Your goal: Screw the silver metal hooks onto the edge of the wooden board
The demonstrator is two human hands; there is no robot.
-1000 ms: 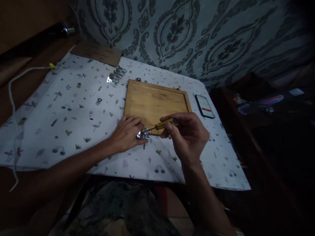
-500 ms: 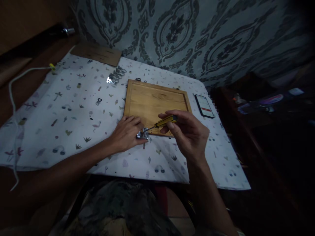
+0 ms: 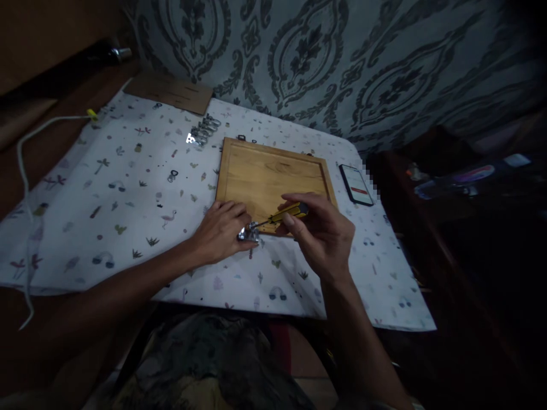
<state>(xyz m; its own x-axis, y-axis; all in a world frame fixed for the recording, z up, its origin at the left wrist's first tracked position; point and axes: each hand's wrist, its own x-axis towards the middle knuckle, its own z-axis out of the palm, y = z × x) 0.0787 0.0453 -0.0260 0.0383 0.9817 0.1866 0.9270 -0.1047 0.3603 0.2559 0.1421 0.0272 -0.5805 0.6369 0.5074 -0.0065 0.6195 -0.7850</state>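
Note:
My left hand (image 3: pixel 222 230) is closed around a shiny metal fitting (image 3: pixel 249 232) at the near left corner of a framed wooden panel (image 3: pixel 269 171). Its fingers rest over the panel's edge, and the thumb lies along the near side of the fitting. In my right hand (image 3: pixel 327 233) is a yellow and black screwdriver (image 3: pixel 289 213), pinched by the handle between thumb and fingers. The shaft slants down to the left, and its tip meets the fitting. My left fingers partly hide the fitting, so its exact kind is unclear.
Several metal fittings (image 3: pixel 205 130) lie in a group beyond the panel's left side, near a cardboard piece (image 3: pixel 171 94). A phone (image 3: pixel 356 185) lies to the right. A white cable (image 3: pixel 22 165) runs down the left side. Behind the patterned tablecloth (image 3: pixel 128 222) rises a wall.
My right hand has shifted slightly left and turned around the screwdriver handle, its fingers curled differently. The tip stays at the fitting. My left hand holds the same place.

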